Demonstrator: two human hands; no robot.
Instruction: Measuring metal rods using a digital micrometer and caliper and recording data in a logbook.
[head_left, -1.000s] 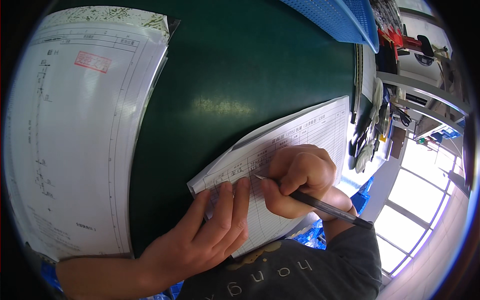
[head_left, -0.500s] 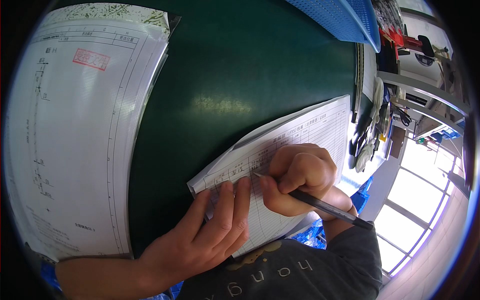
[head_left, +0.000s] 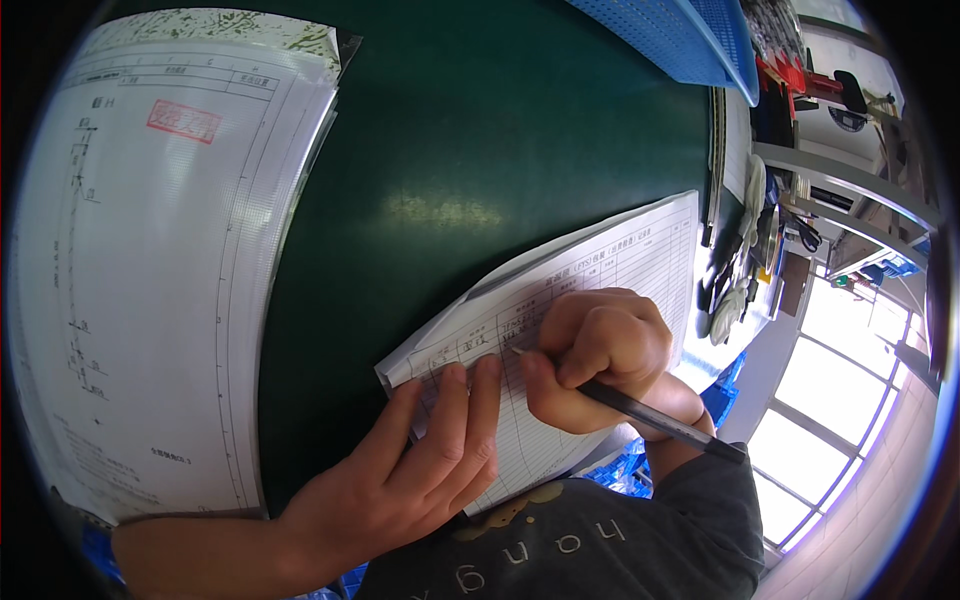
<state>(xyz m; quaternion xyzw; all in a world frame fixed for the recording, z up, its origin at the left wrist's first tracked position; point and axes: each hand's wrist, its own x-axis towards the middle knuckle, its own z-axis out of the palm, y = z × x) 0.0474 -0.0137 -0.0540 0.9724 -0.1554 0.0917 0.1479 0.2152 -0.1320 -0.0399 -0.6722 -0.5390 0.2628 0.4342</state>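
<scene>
A stack of printed form sheets (head_left: 640, 240) with ruled columns lies on the green tabletop, a few cells filled in by handwriting. My left hand (head_left: 400, 470) rests flat on its lower left part, fingers stretched out and fingertips near the written row. In my right hand (head_left: 600, 355) a dark pen (head_left: 665, 422) is gripped between thumb and fingers. Its tip meets the paper, or hovers just over it, beside the handwriting and close to the left fingertips. The back end of the pen points down to the right, toward my sleeve.
At the left lies a plastic-sleeved drawing (head_left: 160, 280) with a red stamp. A blue perforated basket (head_left: 690, 45) stands at the far right of the green table (head_left: 430, 130). Gloves (head_left: 735, 305), tools and a metal rack (head_left: 850, 185) crowd the right side.
The pen tip has shifted very slightly to the right along the written row. Both hands otherwise stay in place, and the papers have not moved.
</scene>
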